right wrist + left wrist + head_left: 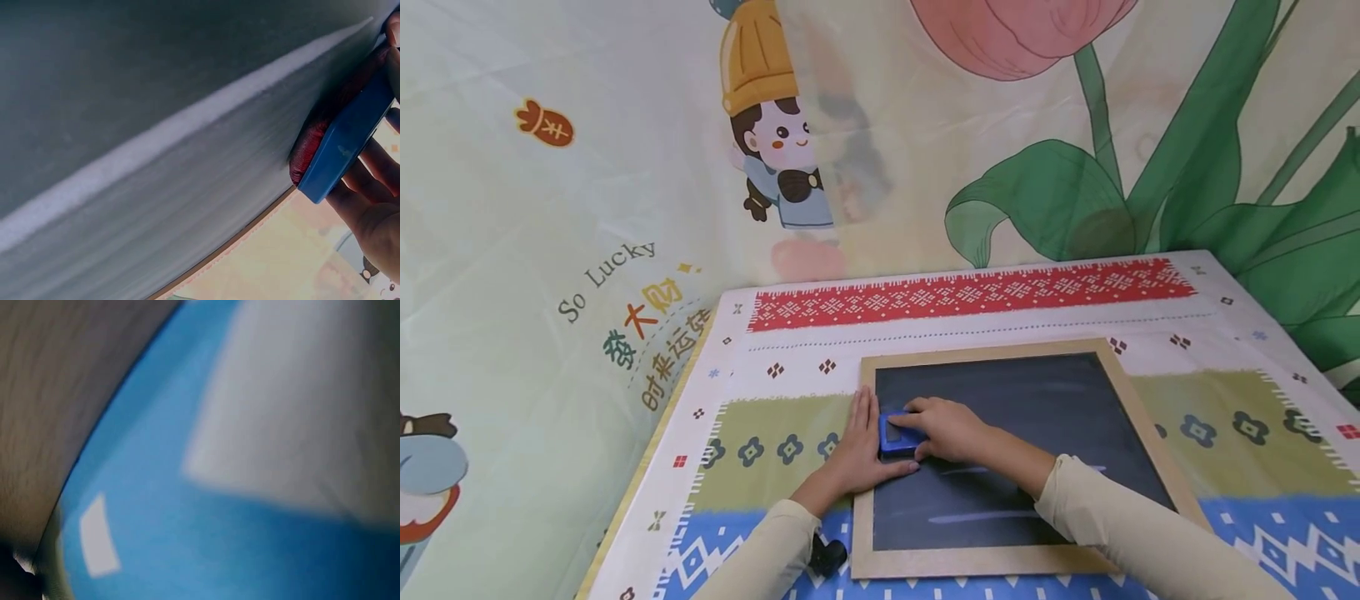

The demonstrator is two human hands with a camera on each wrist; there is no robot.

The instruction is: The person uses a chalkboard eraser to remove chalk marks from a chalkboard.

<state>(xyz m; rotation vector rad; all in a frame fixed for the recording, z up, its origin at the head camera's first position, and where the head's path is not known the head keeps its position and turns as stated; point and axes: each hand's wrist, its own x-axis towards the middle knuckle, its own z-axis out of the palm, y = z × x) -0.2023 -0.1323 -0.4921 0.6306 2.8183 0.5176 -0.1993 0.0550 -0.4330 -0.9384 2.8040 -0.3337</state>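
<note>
A chalkboard (1015,433) with a light wooden frame (985,560) lies on the patterned cloth. Near the board's left side my right hand (951,429) grips a blue board eraser (891,446), thumb on its near side and fingers at its far side. In the right wrist view the eraser (344,147) shows a dark red felt pad against the board. My left hand (853,454) rests flat over the frame's left edge, fingers straight and close beside the eraser, thumb stretched onto the board. The left wrist view is blurred and does not show that hand's fingers clearly.
Pale chalk streaks (985,518) mark the lower part of the board; a broad white one (181,128) crosses the right wrist view. A black device (827,556) sits at my left wrist. Behind the table hangs a printed curtain (880,167).
</note>
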